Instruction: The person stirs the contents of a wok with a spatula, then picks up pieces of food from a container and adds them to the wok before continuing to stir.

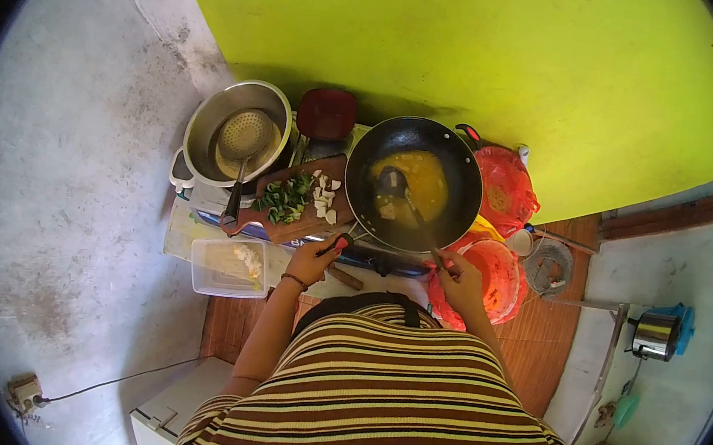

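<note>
A black wok [358,190] stands on the stove, with yellow-orange liquid and a few pale pieces [438,179] in it. My left hand [311,261] is closed around the wok's handle [340,242] at the near left. In my right hand [460,281] is the handle of a dark ladle [392,180], whose head rests in the liquid. Left of the wok lies a wooden cutting board [293,231] bearing chopped green leaves [286,198] and pale cut pieces [325,195].
A steel pot [205,128] with a perforated skimmer [246,134] stands at the far left. Below it sits a clear plastic tub [207,275]. A dark red bowl [326,114] is behind the board. Red plastic bags [509,194] and a red basin [493,278] crowd the right side.
</note>
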The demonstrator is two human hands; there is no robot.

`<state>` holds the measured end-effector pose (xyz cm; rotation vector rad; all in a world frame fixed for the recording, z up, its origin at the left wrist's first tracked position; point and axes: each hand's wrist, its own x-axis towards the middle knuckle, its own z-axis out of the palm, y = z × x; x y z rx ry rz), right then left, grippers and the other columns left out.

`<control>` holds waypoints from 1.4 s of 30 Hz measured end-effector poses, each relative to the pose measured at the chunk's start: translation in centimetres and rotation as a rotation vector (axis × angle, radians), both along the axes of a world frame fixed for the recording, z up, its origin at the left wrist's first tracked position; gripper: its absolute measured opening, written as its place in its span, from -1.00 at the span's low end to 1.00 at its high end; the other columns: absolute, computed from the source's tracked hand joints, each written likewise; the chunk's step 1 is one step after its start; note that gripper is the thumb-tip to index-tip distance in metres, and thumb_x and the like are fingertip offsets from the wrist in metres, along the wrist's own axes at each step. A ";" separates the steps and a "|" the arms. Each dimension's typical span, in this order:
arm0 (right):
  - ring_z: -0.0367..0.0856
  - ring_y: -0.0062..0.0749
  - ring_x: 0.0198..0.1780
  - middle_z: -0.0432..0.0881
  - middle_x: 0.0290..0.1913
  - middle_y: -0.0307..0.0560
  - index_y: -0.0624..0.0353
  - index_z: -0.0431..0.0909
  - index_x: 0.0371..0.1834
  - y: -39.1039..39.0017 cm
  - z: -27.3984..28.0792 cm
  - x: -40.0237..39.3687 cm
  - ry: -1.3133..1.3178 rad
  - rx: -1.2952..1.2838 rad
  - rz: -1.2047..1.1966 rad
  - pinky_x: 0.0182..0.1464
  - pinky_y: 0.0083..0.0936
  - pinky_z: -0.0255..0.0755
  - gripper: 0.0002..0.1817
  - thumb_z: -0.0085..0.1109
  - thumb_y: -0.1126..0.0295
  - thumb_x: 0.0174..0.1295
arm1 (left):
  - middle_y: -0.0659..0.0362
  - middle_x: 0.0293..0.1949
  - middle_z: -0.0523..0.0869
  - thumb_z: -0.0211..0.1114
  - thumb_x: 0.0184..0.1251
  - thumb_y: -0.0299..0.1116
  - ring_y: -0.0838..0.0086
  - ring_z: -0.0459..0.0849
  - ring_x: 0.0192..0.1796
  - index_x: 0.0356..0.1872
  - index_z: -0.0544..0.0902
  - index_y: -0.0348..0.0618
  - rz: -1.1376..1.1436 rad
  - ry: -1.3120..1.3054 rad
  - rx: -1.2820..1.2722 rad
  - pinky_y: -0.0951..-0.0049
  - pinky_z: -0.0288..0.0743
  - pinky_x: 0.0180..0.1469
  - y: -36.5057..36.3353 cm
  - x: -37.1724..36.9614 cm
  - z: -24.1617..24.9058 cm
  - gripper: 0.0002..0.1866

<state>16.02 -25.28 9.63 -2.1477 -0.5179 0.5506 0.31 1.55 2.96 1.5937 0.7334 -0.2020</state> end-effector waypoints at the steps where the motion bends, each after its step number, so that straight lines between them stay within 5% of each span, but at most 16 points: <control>1: 0.51 -0.62 -0.51 0.63 -0.44 -0.12 0.09 0.56 0.03 0.0 -0.2 0.1 -0.027 -0.010 -0.024 -0.41 -0.61 0.39 -0.61 0.09 0.55 0.09 | 0.28 -0.59 0.55 0.18 0.27 -0.28 0.64 0.45 -0.66 0.24 0.46 0.10 -0.002 0.004 0.004 0.60 0.40 -0.59 0.0 0.0 0.1 -0.54; 4: 0.51 -0.54 -0.54 0.60 -0.49 -0.12 0.11 0.54 0.03 -0.3 -0.8 0.8 0.119 0.087 -0.135 -0.43 -0.56 0.38 -0.62 0.10 0.52 0.10 | 0.29 -0.59 0.55 0.19 0.27 -0.28 0.65 0.44 -0.66 0.23 0.46 0.10 0.002 -0.007 -0.012 0.60 0.39 -0.59 0.1 0.0 -0.5 -0.54; 10: 0.46 -0.57 -0.57 0.53 -0.59 -0.18 0.15 0.50 0.03 -1.0 -2.0 3.5 -0.058 0.039 -0.269 -0.48 -0.60 0.31 -0.68 0.06 0.49 0.16 | 0.29 -0.59 0.55 0.20 0.27 -0.32 0.66 0.41 -0.67 0.22 0.47 0.08 0.029 -0.011 -0.031 0.61 0.36 -0.61 -0.1 0.1 0.2 -0.54; 19: 0.44 -0.57 -0.69 0.51 -0.60 -0.16 0.21 0.45 0.06 1.6 -2.9 5.1 0.518 0.364 -0.321 -0.74 -0.67 0.24 -0.67 0.04 0.52 0.19 | 0.27 -0.58 0.56 0.21 0.28 -0.28 0.64 0.42 -0.69 0.23 0.47 0.08 0.021 -0.033 -0.036 0.60 0.36 -0.61 0.1 0.0 -0.2 -0.54; 28: 0.38 -0.60 -0.72 0.51 -0.58 -0.12 0.24 0.42 0.08 2.6 -1.0 3.9 0.872 0.534 -0.289 -0.72 -0.73 0.21 -0.66 0.01 0.54 0.21 | 0.28 -0.58 0.56 0.19 0.28 -0.23 0.63 0.45 -0.68 0.24 0.45 0.09 0.006 -0.023 -0.027 0.59 0.38 -0.59 0.3 0.0 -0.4 -0.53; 38: 0.30 -0.68 -0.73 0.43 -0.65 -0.30 0.11 0.49 0.05 -0.9 -0.8 3.7 0.219 0.237 -0.245 -0.70 -0.66 0.14 -0.66 0.09 0.52 0.17 | 0.28 -0.56 0.57 0.20 0.28 -0.25 0.66 0.45 -0.66 0.22 0.47 0.03 -0.013 -0.031 -0.003 0.60 0.37 -0.60 0.4 0.0 -0.3 -0.54; 42: 0.32 -0.69 -0.69 0.44 -0.64 -0.31 0.15 0.49 0.03 -1.7 0.2 3.5 0.201 0.158 -0.298 -0.65 -0.67 0.17 -0.68 0.08 0.52 0.17 | 0.28 -0.55 0.58 0.20 0.28 -0.27 0.67 0.44 -0.66 0.22 0.47 0.02 0.012 -0.025 -0.033 0.62 0.36 -0.60 0.3 0.0 -0.3 -0.54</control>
